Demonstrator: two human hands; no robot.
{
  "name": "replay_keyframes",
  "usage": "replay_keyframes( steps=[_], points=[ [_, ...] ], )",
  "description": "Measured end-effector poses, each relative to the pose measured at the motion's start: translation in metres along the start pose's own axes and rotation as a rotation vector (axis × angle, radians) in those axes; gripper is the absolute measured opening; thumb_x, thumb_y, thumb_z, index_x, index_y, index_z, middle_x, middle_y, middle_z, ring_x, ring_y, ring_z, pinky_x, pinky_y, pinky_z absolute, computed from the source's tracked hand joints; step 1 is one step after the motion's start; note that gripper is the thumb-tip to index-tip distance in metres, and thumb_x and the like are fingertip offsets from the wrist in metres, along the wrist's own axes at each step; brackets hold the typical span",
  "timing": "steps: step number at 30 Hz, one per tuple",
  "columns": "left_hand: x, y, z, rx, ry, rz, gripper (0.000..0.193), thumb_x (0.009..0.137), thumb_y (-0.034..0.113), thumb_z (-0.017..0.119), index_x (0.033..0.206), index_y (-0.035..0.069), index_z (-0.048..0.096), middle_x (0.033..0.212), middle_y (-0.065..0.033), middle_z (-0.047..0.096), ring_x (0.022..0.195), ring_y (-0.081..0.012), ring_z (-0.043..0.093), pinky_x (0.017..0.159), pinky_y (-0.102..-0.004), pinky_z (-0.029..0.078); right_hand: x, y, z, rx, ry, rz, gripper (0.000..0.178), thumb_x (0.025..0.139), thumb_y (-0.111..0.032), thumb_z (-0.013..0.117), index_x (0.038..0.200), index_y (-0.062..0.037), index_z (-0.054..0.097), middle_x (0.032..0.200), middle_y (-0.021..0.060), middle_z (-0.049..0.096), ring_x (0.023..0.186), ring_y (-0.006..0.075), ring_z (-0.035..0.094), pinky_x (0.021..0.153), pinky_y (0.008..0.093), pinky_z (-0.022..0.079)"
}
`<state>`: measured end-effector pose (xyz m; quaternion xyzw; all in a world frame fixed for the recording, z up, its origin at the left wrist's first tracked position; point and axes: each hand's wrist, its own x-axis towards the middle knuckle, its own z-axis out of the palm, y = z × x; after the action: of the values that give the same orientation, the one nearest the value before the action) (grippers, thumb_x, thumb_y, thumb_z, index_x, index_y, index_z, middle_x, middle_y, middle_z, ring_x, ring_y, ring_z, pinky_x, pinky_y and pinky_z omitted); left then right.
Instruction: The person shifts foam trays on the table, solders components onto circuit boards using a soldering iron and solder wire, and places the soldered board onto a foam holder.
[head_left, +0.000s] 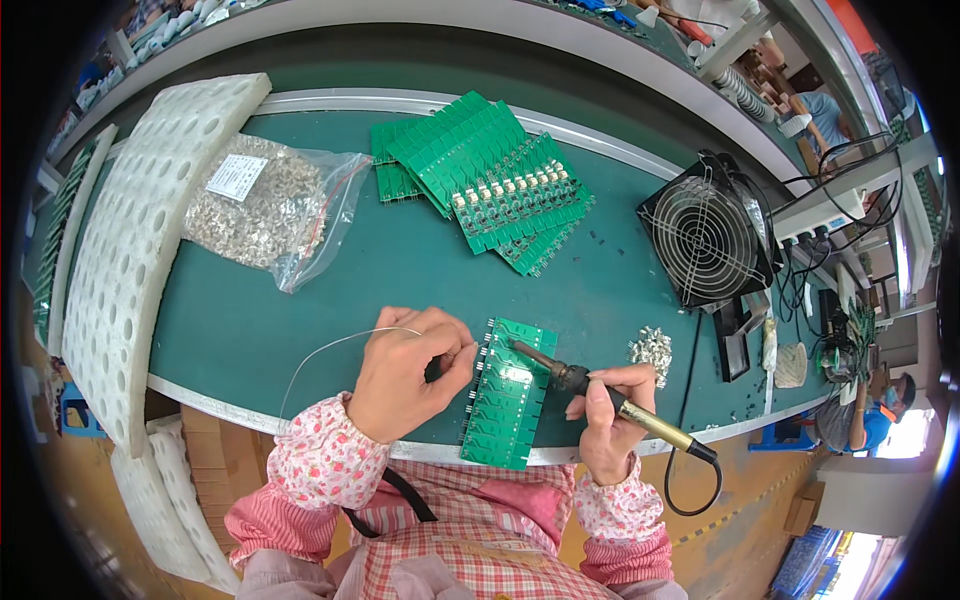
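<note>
At the far left a white foam tray (140, 240) full of holes lies along the green bench (400, 260), and beside it sits a clear bag (270, 205) of small metal parts with a white rectangular label. The left hand (405, 375) pinches thin solder wire (330, 350) in a narrow grip, feeding it to the green circuit board (508, 395) lying flat at the bench's near edge. The right hand (605, 420) closes around a soldering iron (600, 392) like a pen, tip down on the board, while more boards (490, 180) are stacked behind and a black fan (708, 240) stands at the right.
</note>
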<state>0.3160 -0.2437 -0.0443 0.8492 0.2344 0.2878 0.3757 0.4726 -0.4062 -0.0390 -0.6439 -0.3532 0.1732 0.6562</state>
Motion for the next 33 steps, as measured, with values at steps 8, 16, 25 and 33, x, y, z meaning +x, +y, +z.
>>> replay_keyframes(
  steps=[8,16,25,33],
  points=[
    [-0.0015,0.0018,0.0017,0.014,0.019,0.004,0.022,0.074,0.001,0.069,0.062,0.006,0.051,0.081,-0.0022,0.067,0.067,-0.0187,0.058,0.076,-0.0332,0.039,-0.0006,0.0017,-0.0001,-0.099,-0.099,-0.002,0.015,0.090,-0.009,0.057,0.097,-0.0010,0.045,0.080,0.0106,0.057,0.053,0.0122,0.056,0.049,0.0242,0.048],
    [0.0023,0.0020,0.0033,0.076,-0.004,0.017,0.021,0.074,0.002,0.071,0.063,0.006,0.052,0.079,-0.0017,0.066,0.065,-0.0196,0.056,0.075,-0.0331,0.038,0.0014,0.0007,0.0002,-0.107,-0.121,0.017,0.016,0.087,-0.001,0.062,0.095,0.0025,0.049,0.072,0.0112,0.065,0.060,0.0121,0.064,0.054,0.0238,0.051],
    [0.0019,0.0012,0.0044,0.094,0.012,0.027,0.022,0.074,0.003,0.071,0.063,0.006,0.053,0.078,-0.0019,0.064,0.064,-0.0202,0.054,0.074,-0.0335,0.038,0.0012,0.0001,-0.0010,-0.190,-0.181,-0.040,0.014,0.088,-0.005,0.056,0.096,0.0011,0.046,0.079,0.0122,0.059,0.056,0.0124,0.060,0.051,0.0234,0.049],
    [0.0006,0.0018,0.0044,0.074,0.036,0.021,0.022,0.075,0.004,0.070,0.063,0.006,0.052,0.080,-0.0024,0.065,0.068,-0.0209,0.056,0.075,-0.0341,0.039,-0.0008,0.0010,-0.0020,-0.184,-0.154,-0.051,0.016,0.085,0.001,0.062,0.096,0.0021,0.050,0.071,0.0112,0.065,0.059,0.0130,0.064,0.053,0.0244,0.051]
  ],
)
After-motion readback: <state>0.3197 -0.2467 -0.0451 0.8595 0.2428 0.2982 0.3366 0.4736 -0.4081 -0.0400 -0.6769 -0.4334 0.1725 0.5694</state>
